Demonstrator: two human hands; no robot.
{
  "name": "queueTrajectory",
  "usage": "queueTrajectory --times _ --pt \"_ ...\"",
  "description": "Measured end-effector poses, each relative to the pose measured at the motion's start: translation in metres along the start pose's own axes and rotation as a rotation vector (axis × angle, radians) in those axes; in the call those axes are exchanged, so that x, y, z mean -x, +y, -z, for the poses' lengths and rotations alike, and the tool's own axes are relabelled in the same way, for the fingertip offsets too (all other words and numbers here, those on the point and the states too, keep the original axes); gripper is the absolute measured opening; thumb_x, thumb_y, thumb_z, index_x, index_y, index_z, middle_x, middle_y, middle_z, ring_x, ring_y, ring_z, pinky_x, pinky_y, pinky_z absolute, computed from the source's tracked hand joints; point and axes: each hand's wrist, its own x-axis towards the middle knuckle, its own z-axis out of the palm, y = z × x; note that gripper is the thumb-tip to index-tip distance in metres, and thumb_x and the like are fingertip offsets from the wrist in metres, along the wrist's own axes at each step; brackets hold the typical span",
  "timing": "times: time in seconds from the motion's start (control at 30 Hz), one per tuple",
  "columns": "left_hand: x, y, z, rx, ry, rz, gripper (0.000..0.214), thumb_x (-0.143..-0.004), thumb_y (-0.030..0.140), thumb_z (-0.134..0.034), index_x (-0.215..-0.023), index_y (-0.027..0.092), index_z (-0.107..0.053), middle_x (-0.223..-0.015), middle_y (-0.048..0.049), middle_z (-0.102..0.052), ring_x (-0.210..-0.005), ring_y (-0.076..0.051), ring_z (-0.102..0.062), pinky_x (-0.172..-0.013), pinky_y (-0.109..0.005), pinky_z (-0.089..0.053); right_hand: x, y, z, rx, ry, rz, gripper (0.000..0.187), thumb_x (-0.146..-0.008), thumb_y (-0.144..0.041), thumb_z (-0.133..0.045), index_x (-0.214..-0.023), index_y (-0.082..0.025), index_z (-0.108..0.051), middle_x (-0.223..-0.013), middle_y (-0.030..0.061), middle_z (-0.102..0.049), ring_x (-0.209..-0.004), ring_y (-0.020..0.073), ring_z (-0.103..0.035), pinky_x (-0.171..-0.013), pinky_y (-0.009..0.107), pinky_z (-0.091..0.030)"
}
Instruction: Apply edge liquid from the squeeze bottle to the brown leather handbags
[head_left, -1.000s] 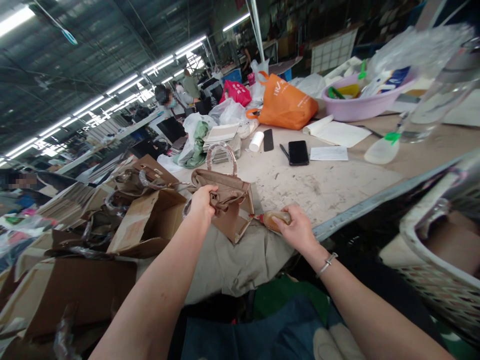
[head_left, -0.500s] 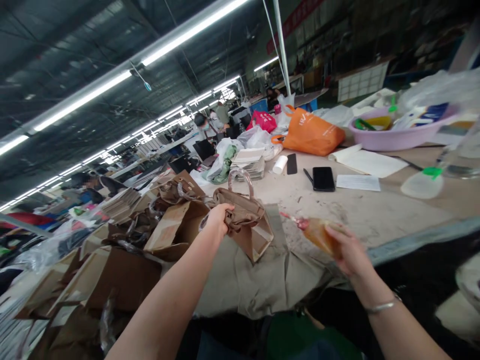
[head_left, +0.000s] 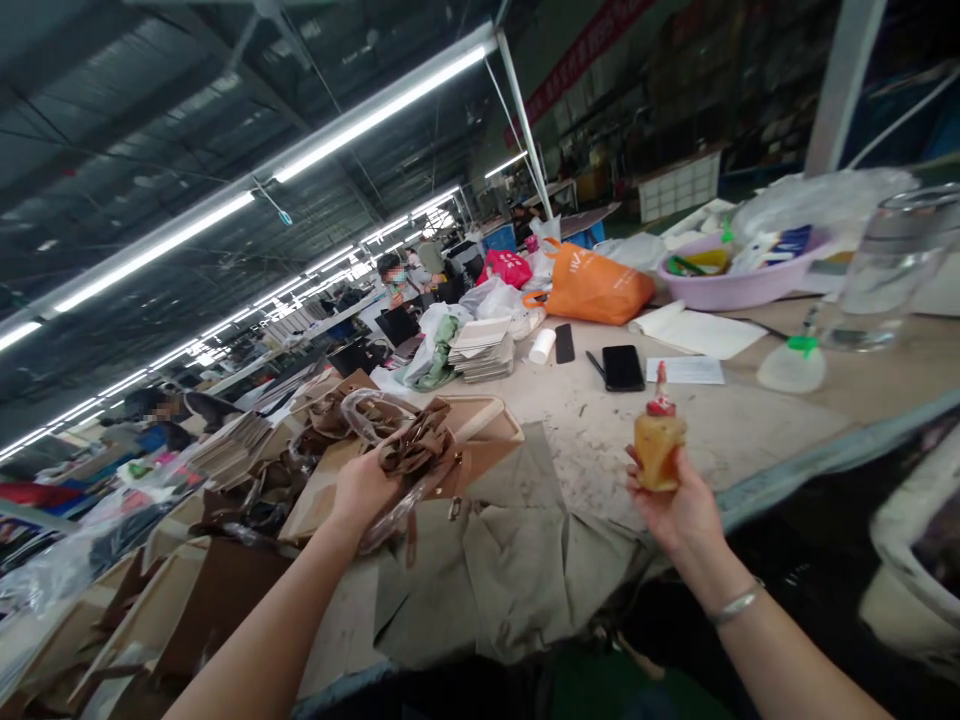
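My left hand (head_left: 366,492) is closed on the bunched brown upper part of a handbag (head_left: 484,452). Clear plastic is wrapped round the bag's handle, and its pale-edged body lies on its side over a grey-green cloth (head_left: 517,560). Upright in my right hand (head_left: 686,515), above the table's front edge, is a squeeze bottle (head_left: 658,450) of amber liquid with a red nozzle. My fingers wrap round its lower half. The nozzle points up, apart from the bag.
More brown bags (head_left: 202,590) crowd the left side. Behind stand a stack of pale sheets (head_left: 482,350), an orange bag (head_left: 596,285) and a purple basin (head_left: 731,290). A phone (head_left: 623,368), a white squeeze bottle (head_left: 791,368) and a clear jug (head_left: 877,290) are at right.
My left hand has moved left and down with the bag, which has tipped over onto the cloth. My right hand has turned the squeeze bottle from pointing left to upright.
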Motion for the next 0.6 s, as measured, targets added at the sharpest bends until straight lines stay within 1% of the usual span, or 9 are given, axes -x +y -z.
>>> queueTrajectory --times 0.07,0.1,0.13,0.2,0.33,0.47,0.53,0.6 --pt "0.009 -0.011 0.000 -0.389 -0.075 -0.249 0.052 -0.070 0.020 -0.062 -0.119 0.035 -0.062 -0.094 -0.0075 -0.070 -0.093 -0.034 -0.061 -0.081 -0.040 -0.044 0.001 0.001 0.000 0.022 -0.001 0.038 0.034 -0.082 -0.048 -0.057 -0.104 -0.023 -0.064 -0.089 0.0051 -0.066 -0.059 0.0109 -0.054 -0.044 0.019 -0.044" --pt "0.014 -0.017 -0.002 -0.511 -0.106 -0.331 0.056 -0.072 0.017 -0.058 -0.125 0.034 -0.058 -0.098 -0.0082 -0.069 -0.093 -0.033 -0.061 -0.082 -0.040 -0.044 0.001 0.001 0.001 0.028 -0.004 0.050 0.034 -0.081 -0.048 -0.058 -0.105 -0.024 -0.063 -0.088 0.0046 -0.066 -0.059 0.0107 -0.054 -0.044 0.018 -0.043" --pt "0.019 -0.022 -0.005 -0.591 -0.134 -0.387 0.059 -0.072 0.014 -0.054 -0.128 0.033 -0.056 -0.100 -0.0086 -0.069 -0.094 -0.033 -0.061 -0.082 -0.040 -0.044 0.001 0.001 0.001 0.031 -0.009 0.061 0.034 -0.080 -0.048 -0.059 -0.106 -0.026 -0.062 -0.088 0.0040 -0.066 -0.058 0.0105 -0.054 -0.043 0.018 -0.042" --pt "0.029 -0.032 -0.010 -0.673 -0.167 -0.452 0.058 -0.072 0.013 -0.052 -0.128 0.029 -0.056 -0.103 -0.0091 -0.068 -0.097 -0.031 -0.061 -0.085 -0.038 -0.044 0.000 0.001 0.002 0.034 -0.021 0.073 0.035 -0.079 -0.049 -0.061 -0.107 -0.028 -0.061 -0.089 0.0030 -0.066 -0.057 0.0101 -0.054 -0.042 0.017 -0.041" --pt "0.040 -0.047 -0.019 -0.700 -0.151 -0.474 0.048 -0.075 0.016 -0.051 -0.122 0.024 -0.061 -0.105 -0.0096 -0.067 -0.097 -0.028 -0.061 -0.086 -0.036 -0.045 -0.003 0.001 0.003 0.058 -0.010 0.069 0.035 -0.080 -0.049 -0.061 -0.104 -0.023 -0.063 -0.089 0.0038 -0.065 -0.061 0.0105 -0.057 -0.046 0.017 -0.046" --pt "0.050 -0.054 -0.023 -0.666 -0.105 -0.474 0.047 -0.072 0.011 -0.052 -0.116 0.021 -0.064 -0.103 -0.0081 -0.067 -0.096 -0.026 -0.060 -0.088 -0.036 -0.046 0.001 0.001 0.000 0.056 -0.013 -0.020 0.035 -0.084 -0.048 -0.052 -0.098 -0.019 -0.066 -0.088 0.0062 -0.065 -0.070 0.0135 -0.061 -0.055 0.023 -0.055" --pt "0.056 -0.054 -0.023 -0.632 -0.072 -0.441 0.046 -0.068 0.010 -0.054 -0.111 0.020 -0.065 -0.101 -0.0077 -0.067 -0.095 -0.025 -0.060 -0.088 -0.036 -0.046 0.004 0.002 -0.002 0.071 0.027 -0.061 0.037 -0.087 -0.046 -0.046 -0.094 -0.018 -0.068 -0.088 0.0081 -0.065 -0.067 0.0136 -0.061 -0.054 0.023 -0.057" --pt "0.062 -0.054 -0.024 -0.596 -0.050 -0.396 0.046 -0.065 0.009 -0.054 -0.108 0.020 -0.066 -0.097 -0.0069 -0.067 -0.093 -0.024 -0.059 -0.086 -0.035 -0.047 0.004 0.004 0.000 0.106 0.085 -0.048 0.036 -0.087 -0.043 -0.045 -0.093 -0.019 -0.070 -0.087 0.0102 -0.065 -0.062 0.0135 -0.059 -0.049 0.022 -0.056"
